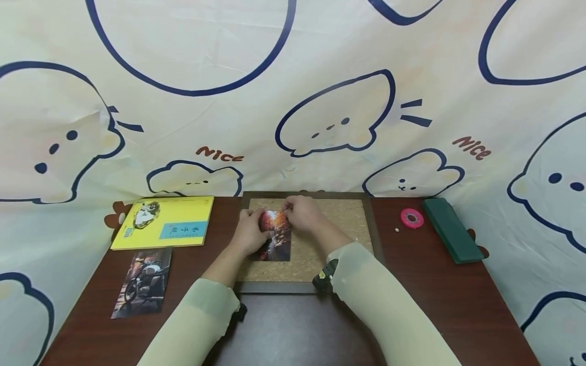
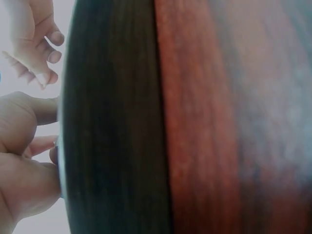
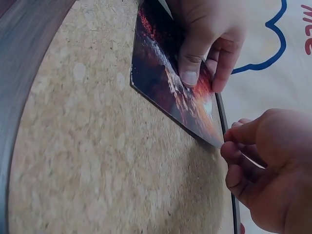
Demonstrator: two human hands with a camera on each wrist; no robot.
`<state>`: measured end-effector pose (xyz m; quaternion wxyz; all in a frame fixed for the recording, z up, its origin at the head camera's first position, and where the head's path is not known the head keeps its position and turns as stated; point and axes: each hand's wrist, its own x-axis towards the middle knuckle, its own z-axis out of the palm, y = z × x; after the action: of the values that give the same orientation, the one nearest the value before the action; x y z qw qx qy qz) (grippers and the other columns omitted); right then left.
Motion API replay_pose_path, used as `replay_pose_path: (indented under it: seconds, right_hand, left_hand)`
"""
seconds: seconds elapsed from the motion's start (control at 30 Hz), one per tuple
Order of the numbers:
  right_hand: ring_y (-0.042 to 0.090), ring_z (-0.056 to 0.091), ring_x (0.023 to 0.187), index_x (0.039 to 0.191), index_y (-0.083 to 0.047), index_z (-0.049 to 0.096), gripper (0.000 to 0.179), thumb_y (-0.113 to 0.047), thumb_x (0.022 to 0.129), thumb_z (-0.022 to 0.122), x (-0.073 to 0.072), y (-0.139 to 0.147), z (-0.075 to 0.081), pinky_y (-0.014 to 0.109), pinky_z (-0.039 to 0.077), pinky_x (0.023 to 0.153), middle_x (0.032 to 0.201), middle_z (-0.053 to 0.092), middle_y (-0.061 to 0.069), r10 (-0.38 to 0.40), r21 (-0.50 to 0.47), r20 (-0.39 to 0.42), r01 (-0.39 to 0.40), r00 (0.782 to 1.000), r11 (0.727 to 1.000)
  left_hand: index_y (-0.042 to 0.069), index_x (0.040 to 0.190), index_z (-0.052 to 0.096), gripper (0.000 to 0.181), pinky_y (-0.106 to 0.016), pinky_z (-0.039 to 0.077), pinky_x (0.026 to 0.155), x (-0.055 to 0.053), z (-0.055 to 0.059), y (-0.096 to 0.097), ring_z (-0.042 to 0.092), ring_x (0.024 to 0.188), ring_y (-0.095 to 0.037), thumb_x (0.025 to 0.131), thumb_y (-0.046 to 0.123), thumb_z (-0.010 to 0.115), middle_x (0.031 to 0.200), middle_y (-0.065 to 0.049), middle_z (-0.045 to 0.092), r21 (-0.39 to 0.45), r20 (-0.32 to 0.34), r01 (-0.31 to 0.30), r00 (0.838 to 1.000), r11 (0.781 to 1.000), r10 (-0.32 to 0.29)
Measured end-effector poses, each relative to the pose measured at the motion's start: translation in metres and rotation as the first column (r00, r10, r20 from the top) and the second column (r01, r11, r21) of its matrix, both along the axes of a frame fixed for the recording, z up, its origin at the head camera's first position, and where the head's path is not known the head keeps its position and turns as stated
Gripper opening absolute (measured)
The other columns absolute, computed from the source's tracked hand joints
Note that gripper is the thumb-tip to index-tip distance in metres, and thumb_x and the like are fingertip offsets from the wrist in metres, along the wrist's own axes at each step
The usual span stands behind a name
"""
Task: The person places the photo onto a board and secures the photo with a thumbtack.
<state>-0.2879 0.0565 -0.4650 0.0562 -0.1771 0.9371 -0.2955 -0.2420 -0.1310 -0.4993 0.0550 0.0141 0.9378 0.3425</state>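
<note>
A picture card point(image 1: 280, 244) with a glowing orange and dark scene lies against a cork board point(image 1: 329, 264) in a dark frame. My left hand point(image 1: 249, 233) grips its left side, the thumb on the printed face and the other fingers partly hidden. At the card's upper right corner, the curled fingertips of my right hand point(image 1: 304, 213) pinch the edge. The right wrist view shows the card point(image 3: 170, 83) tilted off the cork, with the left hand point(image 3: 207, 39) above and the right hand point(image 3: 278, 165) at the corner. Whether the right fingers hold anything else is hidden.
On the left lie a yellow book point(image 1: 157, 223) and a motorcycle picture card point(image 1: 144, 284). To the right are a pink ring-shaped roll point(image 1: 412, 218), a tiny white piece point(image 1: 396, 230) and a green case point(image 1: 453, 231). A printed cloth hangs behind the table point(image 1: 421, 290).
</note>
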Motion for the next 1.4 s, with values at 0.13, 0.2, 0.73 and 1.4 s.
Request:
replay_pose_path:
  seconds: [0.13,0.2,0.73,1.4]
  right_hand:
    - [0.016,0.064,0.085,0.103,-0.015,0.074,0.01,-0.018,0.101,0.065,-0.004,-0.008,-0.001,0.034,0.053,0.079,0.093,0.07,-0.003,0.007,0.04,0.004,-0.007,1.0,0.999]
    - [0.016,0.063,0.086,0.101,-0.016,0.074,0.01,-0.018,0.1,0.064,-0.009,-0.011,-0.006,0.033,0.052,0.079,0.093,0.07,-0.003,0.011,0.065,0.004,-0.011,1.0,0.998]
    - [0.018,0.064,0.092,0.102,-0.017,0.078,0.018,-0.011,0.1,0.06,-0.021,-0.025,-0.007,0.033,0.053,0.082,0.099,0.073,-0.002,0.045,0.125,0.071,-0.054,0.996,0.991]
    - [0.017,0.058,0.078,0.092,-0.014,0.074,0.019,-0.012,0.103,0.058,-0.029,-0.035,0.001,0.029,0.046,0.07,0.085,0.066,-0.001,0.155,0.274,0.098,-0.176,0.983,0.945]
  left_hand:
    - [0.001,0.156,0.042,0.079,-0.053,0.045,0.106,0.0,0.0,-0.001,0.049,0.127,-0.042,0.091,0.022,0.081,0.143,-0.028,0.036,-0.025,0.007,0.008,1.0,1.0,-0.008]
    - [0.001,0.156,0.043,0.078,-0.052,0.046,0.106,-0.001,0.001,-0.002,0.049,0.126,-0.042,0.091,0.023,0.081,0.142,-0.028,0.036,-0.04,0.014,0.014,1.0,0.999,-0.014]
    - [0.003,0.156,0.044,0.077,-0.053,0.044,0.109,-0.002,0.003,-0.004,0.05,0.129,-0.043,0.092,0.025,0.081,0.144,-0.029,0.035,-0.035,0.032,0.023,0.999,0.999,-0.022]
    - [0.001,0.155,0.044,0.078,-0.052,0.044,0.108,0.0,0.004,-0.002,0.05,0.126,-0.042,0.091,0.024,0.081,0.142,-0.027,0.036,-0.023,0.028,0.03,0.999,0.999,-0.029]
